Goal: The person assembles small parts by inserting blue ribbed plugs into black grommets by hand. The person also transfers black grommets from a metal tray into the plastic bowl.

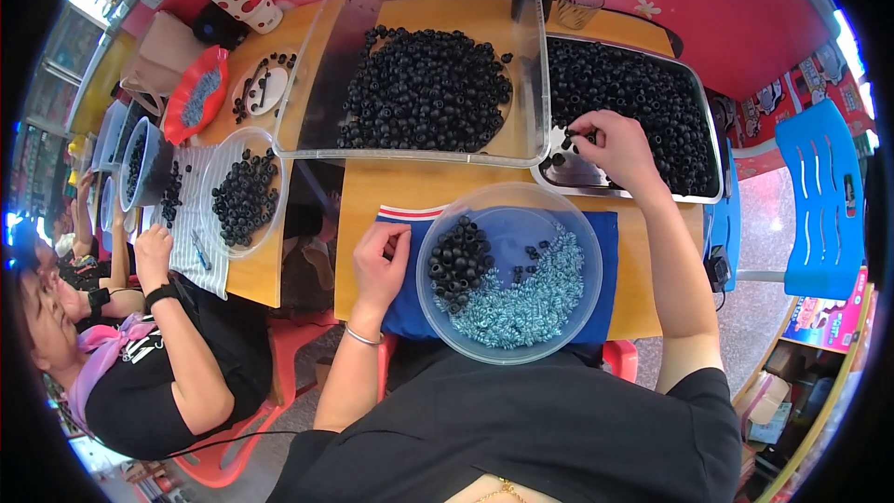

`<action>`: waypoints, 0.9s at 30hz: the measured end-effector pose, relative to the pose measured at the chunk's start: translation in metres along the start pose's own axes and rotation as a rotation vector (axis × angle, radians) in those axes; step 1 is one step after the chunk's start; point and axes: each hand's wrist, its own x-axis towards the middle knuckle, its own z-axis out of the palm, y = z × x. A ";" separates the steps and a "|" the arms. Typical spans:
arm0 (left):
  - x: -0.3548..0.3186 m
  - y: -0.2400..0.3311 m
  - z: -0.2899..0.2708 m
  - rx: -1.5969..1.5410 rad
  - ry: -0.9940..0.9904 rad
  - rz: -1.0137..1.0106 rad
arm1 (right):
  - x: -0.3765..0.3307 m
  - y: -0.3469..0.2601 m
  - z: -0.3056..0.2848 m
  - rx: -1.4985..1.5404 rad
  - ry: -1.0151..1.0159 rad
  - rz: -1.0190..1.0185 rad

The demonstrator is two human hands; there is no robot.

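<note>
While my right hand (610, 151) reaches out over the metal tray of small black ring-shaped parts (643, 93), its fingers are pinched together on a few of those black pieces at the tray's near left corner. My left hand (380, 261) rests on the blue cloth (603, 251) just left of the round clear plastic bowl (508, 272), its fingers curled loosely inward; I cannot tell whether they hold anything. That bowl sits on the cloth on the wooden surface (372, 191) and holds a clump of black rings on its left side and a heap of small silvery-blue parts (531, 303) along its near side. Beyond it lies a large clear rectangular tray (419, 74) filled with more black rings.
</note>
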 end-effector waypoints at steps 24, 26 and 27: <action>-0.006 -0.013 0.002 -0.211 0.032 -0.144 | -0.015 0.007 0.036 -0.200 -0.088 -0.158; -0.005 -0.010 0.001 -0.407 0.066 -0.290 | -0.015 0.005 0.030 -0.019 -0.065 -0.109; -0.004 -0.003 -0.003 -0.378 0.122 -0.236 | -0.017 0.001 0.025 0.176 -0.081 -0.042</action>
